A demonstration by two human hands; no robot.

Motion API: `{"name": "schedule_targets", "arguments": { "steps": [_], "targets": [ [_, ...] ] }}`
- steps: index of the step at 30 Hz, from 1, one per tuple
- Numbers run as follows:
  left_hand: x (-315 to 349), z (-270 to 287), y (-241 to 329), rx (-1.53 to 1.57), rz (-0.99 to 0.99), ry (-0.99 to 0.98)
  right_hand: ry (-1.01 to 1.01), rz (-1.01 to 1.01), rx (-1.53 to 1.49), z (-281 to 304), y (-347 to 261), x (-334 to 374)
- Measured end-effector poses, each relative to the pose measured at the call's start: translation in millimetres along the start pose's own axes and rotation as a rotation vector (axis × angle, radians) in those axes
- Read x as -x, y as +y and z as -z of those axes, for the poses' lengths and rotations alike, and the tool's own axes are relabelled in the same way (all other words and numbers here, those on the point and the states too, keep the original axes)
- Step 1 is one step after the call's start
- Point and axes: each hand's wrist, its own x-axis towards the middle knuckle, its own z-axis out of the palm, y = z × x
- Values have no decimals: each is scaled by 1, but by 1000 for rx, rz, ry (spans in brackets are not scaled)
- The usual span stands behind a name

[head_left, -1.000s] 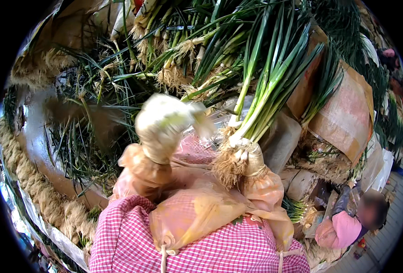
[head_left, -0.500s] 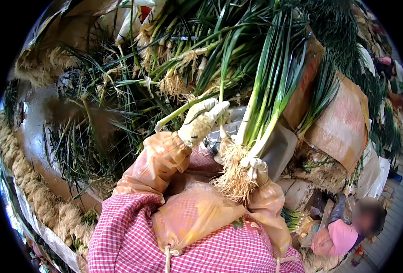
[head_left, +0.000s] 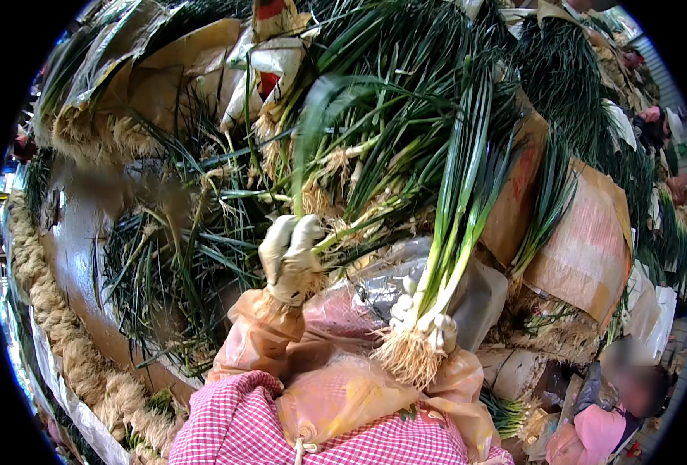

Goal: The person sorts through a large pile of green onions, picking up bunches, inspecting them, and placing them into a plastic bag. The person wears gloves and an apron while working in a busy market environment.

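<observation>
My right hand [head_left: 442,332], in a whitish glove, is wrapped round the pale lower stems of a bunch of green onions [head_left: 456,232]. Their tangled tan roots [head_left: 410,355] hang below the fingers, and the dark green leaves point up and away. Left of it, my gloved left hand [head_left: 289,256] is closed on a green onion stalk [head_left: 300,186], which rises from the fingers and is smeared by motion; its lower end is hidden in the glove. A heap of loose green onions [head_left: 382,147] lies just beyond both hands.
Limp leaves and trimmings [head_left: 180,271] pile up at the left. Root-out stacks [head_left: 72,333] curve along the left edge. Brown sacking [head_left: 580,244] covers another stack at the right, and a grey plastic sheet [head_left: 483,298] lies near my right hand. A person in pink [head_left: 603,434] is at lower right.
My left hand has moved left, away from the bunch, with the stalk in it. My right hand still grips the bunch, now a little lower in view. The whole view has shifted somewhat.
</observation>
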Motion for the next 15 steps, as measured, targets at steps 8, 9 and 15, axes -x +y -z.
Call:
{"name": "schedule_targets", "arguments": {
  "steps": [8, 9, 15],
  "targets": [
    [-40, 36, -51, -541, -87, -207, 176, -5, 129, 15, 10, 6],
    [-36, 33, -77, -550, 29, -341, 166, -61, 135, 27, 5, 10],
    [-27, 8, -295, -654, 115, -946, 143, -117, 47, -1, 14, 1]
  ]
}}
